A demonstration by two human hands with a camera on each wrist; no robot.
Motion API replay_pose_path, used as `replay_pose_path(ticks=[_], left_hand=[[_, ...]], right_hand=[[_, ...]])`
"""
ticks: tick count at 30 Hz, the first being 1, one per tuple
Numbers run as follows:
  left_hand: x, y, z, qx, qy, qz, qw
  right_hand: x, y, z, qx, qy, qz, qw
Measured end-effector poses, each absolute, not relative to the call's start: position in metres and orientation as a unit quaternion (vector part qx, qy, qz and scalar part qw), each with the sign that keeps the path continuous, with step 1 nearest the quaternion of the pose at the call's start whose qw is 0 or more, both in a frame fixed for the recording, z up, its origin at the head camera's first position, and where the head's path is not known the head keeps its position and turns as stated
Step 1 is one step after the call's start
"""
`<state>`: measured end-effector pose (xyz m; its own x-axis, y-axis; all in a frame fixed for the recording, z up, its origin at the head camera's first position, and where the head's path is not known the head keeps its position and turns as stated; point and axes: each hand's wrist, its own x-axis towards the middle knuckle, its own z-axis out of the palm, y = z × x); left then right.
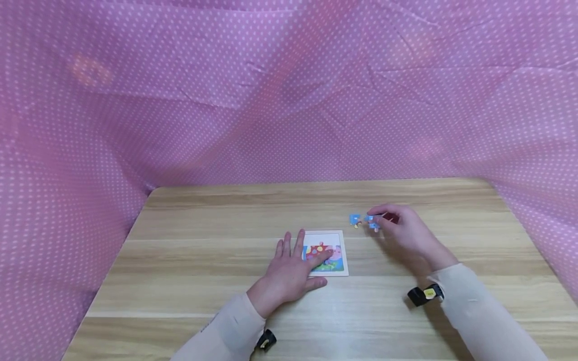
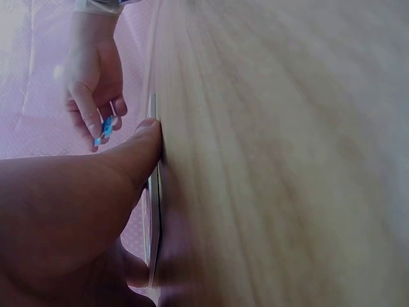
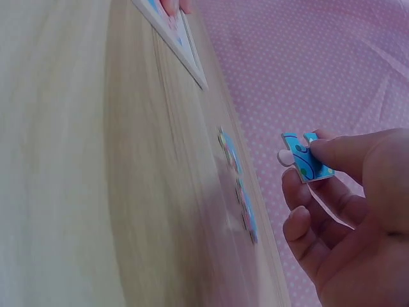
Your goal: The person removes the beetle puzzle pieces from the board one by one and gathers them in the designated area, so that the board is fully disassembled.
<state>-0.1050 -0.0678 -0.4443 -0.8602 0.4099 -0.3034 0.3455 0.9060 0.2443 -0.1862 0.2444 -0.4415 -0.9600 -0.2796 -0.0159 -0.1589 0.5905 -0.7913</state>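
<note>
My left hand [image 1: 289, 273] lies flat with spread fingers across the left side of a jigsaw puzzle board [image 1: 345, 265]. The board has a white border and a partly filled picture in red, pink, blue and green; its upper strip is white. To the right and farther back, my right hand [image 1: 411, 233] pinches a blue puzzle piece [image 3: 305, 158] between thumb and fingers, raised off the table. This piece has dark curved lines and a pale round tab. Beneath that hand, loose puzzle pieces [image 3: 246, 214] lie on the table, one of them farther left [image 1: 354, 219].
The wooden table [image 1: 189, 260] extends around the board on all sides. A pink polka-dot cloth [image 1: 289, 100] hangs behind its far edge and along both sides. Each wrist carries a black strapped device [image 1: 424, 295] near the sleeve cuff.
</note>
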Motion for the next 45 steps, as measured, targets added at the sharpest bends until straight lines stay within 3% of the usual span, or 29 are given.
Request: replay_pose_path(ticks=[19,45], left_hand=[[-0.105,-0.068,-0.446,0.194,0.961,0.090,0.176],[-0.105,-0.068,-0.445,0.192,0.961,0.091,0.175]], right_hand=[[-0.203,0.276,-0.456,-0.081,0.904,-0.414,0.075],[-0.218,0.275,-0.465,-0.095,0.935,-0.339,0.047]])
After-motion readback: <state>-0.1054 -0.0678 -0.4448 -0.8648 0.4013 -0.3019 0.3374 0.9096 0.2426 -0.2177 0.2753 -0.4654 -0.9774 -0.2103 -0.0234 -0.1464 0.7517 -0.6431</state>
